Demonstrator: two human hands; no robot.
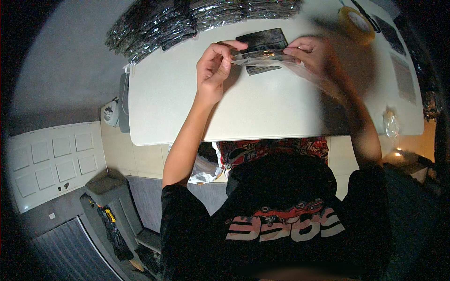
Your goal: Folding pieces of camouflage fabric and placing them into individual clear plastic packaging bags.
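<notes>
Between my two hands a clear plastic bag [267,62] is stretched above the white table, its loose end trailing to the right under my right wrist. The thumb and fingers of my left hand [213,66] pinch its left edge. At the upper right corner, my right hand [309,54] grips it between thumb and finger. Beneath and behind the bag lies a flat dark packet [263,38], partly covered by it. A lower strip of dark material shows below the bag, and I cannot tell whether it belongs to the same packet.
Stacks of dark, shiny plastic-wrapped packets [165,30] line the far side of the white table [168,116]. A roll of clear tape [356,25] rests at the far right, beside flat dark sheets [389,35]. Crumpled clear plastic [391,123] lies near the right front corner.
</notes>
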